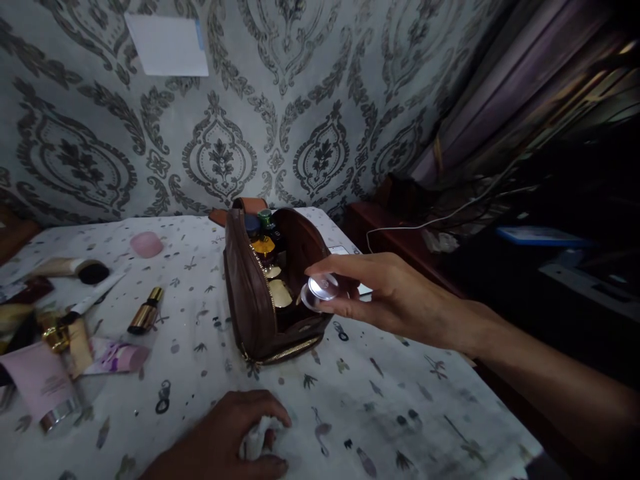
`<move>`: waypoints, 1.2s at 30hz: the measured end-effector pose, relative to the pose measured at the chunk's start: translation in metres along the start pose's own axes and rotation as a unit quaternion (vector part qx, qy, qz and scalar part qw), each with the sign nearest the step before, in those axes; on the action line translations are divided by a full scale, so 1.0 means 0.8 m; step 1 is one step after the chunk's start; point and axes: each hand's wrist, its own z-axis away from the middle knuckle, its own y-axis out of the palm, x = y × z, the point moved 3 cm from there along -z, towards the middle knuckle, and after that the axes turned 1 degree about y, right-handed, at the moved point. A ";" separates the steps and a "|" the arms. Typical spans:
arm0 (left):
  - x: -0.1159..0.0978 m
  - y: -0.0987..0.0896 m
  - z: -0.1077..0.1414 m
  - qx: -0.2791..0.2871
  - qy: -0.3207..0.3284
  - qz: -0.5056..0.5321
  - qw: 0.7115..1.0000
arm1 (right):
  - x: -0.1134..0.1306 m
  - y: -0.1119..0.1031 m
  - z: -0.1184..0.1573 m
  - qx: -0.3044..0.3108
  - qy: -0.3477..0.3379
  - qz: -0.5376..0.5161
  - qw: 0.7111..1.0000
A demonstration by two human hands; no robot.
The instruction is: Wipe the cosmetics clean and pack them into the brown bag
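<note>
A brown zippered toiletry bag (245, 300) stands unzipped on the table, with several bottles inside, among them one with an amber-gold body (264, 248) and one with a green cap (265, 217). Over the bag's right side, my right hand (385, 290) grips a small round bottle with a shiny silver cap (324, 287). Its lower part is hard to make out against the dark bag. My left hand (235, 433), at the table's front, is closed round a crumpled white tissue (259, 437), partly hidden by the fingers.
On the left lie a pink tube (43, 383), a purple-printed tube (117, 355), a gold-brown small bottle (146, 311), a pink rounded item (147, 245) and other cosmetics. A patterned cloth (375, 407) covers the table. Behind stands a wallpapered wall; at right, a white cable (440, 223).
</note>
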 end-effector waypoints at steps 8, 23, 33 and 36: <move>-0.003 -0.003 0.000 0.011 -0.011 -0.017 1.000 | -0.009 0.007 0.001 -0.040 -0.020 0.001 0.999; -0.012 -0.006 0.002 -0.021 0.024 0.002 0.999 | 0.006 0.003 0.014 -0.147 -0.003 -0.005 0.989; -0.020 -0.018 0.004 -0.033 0.148 0.144 0.978 | 0.088 0.095 0.039 -0.265 -0.139 -0.004 0.954; -0.012 -0.021 0.003 -0.072 0.155 0.223 0.960 | 0.104 0.129 0.025 -0.239 -0.185 -0.057 0.951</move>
